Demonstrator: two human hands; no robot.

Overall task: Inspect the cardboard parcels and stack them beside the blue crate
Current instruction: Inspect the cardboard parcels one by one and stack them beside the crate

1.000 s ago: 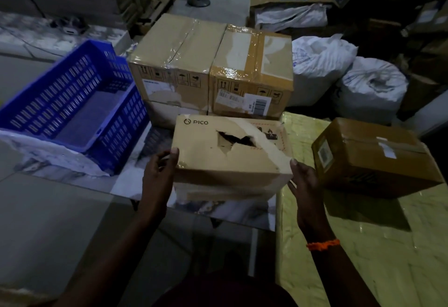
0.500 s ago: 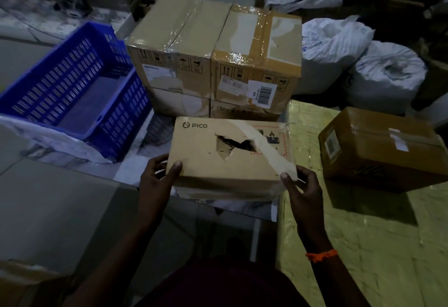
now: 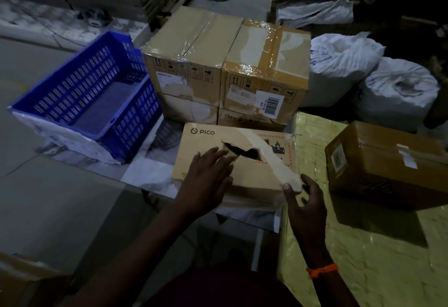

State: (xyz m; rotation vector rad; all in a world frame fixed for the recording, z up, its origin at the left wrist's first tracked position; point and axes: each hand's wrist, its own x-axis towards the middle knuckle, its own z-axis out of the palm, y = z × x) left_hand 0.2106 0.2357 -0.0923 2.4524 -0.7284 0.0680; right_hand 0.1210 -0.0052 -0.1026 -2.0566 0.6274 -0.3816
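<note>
Torn box (image 3: 264, 176): lying flat at the near edge of the table (image 3: 145, 171), just in front of the stack and to the right of the blue crate (image 3: 84, 93). Lid turned up, probably so the ragged hole (image 3: 242, 153) and peeled tape face the eyes for checking.
Left hand (image 3: 208, 176): grip open, with palm and straight fingers laid on the lid right beside the hole. Likely steadying the box while feeling the damage.
Right hand (image 3: 305, 197): grip closed on the near right corner, thumb on top and fingers round the side. Seemingly bracing against a slide and placed ready for a lift.
Stack (image 3: 225, 64): sealed boxes, two on two, close against the crate's right wall. Labels facing forward, handy for reading.
Brown box (image 3: 388, 161): well apart on the right, on a yellow wrapped surface (image 3: 363, 258), probably awaiting its turn.
Step in hand: inspection, by the look of it, with this box not yet stacked.
Risk: weak cardboard round the hole, so better lifted by the corners than by the lid.
</note>
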